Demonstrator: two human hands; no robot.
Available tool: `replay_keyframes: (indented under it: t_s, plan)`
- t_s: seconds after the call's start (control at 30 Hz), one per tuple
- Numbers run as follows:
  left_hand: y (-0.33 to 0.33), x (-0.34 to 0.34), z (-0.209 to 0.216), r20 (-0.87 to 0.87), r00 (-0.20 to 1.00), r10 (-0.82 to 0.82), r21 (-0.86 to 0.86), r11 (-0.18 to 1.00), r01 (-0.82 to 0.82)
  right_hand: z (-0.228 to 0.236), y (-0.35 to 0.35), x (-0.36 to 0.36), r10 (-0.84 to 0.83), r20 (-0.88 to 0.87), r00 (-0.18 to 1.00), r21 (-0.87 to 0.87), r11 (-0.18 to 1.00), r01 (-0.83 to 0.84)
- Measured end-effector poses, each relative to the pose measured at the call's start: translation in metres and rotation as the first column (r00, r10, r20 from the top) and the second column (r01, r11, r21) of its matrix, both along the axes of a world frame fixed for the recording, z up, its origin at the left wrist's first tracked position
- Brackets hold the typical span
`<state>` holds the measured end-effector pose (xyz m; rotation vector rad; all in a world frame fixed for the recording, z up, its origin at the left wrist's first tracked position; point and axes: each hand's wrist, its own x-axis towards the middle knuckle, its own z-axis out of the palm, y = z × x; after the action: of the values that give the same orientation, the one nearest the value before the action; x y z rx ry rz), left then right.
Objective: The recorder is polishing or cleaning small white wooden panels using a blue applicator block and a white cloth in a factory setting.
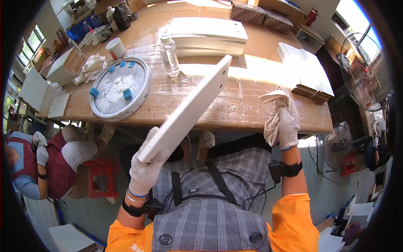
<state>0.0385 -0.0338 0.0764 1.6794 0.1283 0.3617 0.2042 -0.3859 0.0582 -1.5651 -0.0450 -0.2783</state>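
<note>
My left hand [147, 164], in a white knit glove, grips the lower end of a long white board [189, 110]. The board tilts up and away to the right, with two small dark holes near its far end. At the table's front edge on the right, my right hand [287, 124], gloved too, is closed on a crumpled off-white cloth [275, 122]. A round grey lid [145, 97] with white powder and several blue cubes [127, 94] lies to the left. Behind the board stands a clear bottle [169, 55] of liquid with a white cap.
Stacked white boards [205, 35] lie at the table's back, with another stack [304, 69] on the right. A white tub [116, 48] and a crumpled white cloth [93, 67] sit at the left. A co-worker [46, 164] sits at far left, near a red stool [103, 178]. Fans stand at right.
</note>
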Motion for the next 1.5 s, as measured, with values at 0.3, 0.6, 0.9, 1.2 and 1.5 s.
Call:
replay_keyframes:
  t_s: [0.3,0.6,0.9,1.2,1.5]
  plan:
    - [0.005,0.008,-0.008,0.075,0.889,-0.451,0.958,0.279,0.061,0.109,0.127,-0.077,0.701,0.389,0.598,-0.801,0.578,-0.156]
    - [0.014,-0.009,-0.055,0.325,0.914,-0.243,0.901,0.374,-0.221,-0.007,0.166,0.034,0.588,-0.072,0.806,-0.958,0.183,-0.219]
    - [0.002,-0.011,-0.086,-0.428,0.896,0.114,0.205,0.978,-0.027,-0.048,0.123,0.074,0.25,0.06,0.966,-0.987,0.159,0.02]
    - [0.017,-0.019,-0.089,-0.192,0.899,-0.395,-0.904,0.427,-0.006,-0.054,0.129,0.082,0.304,0.121,0.945,-0.979,0.195,0.062]
    - [0.005,-0.013,-0.085,-0.272,0.903,-0.334,-0.869,0.489,-0.08,-0.043,0.096,0.09,0.306,0.206,0.929,-0.974,0.156,0.165]
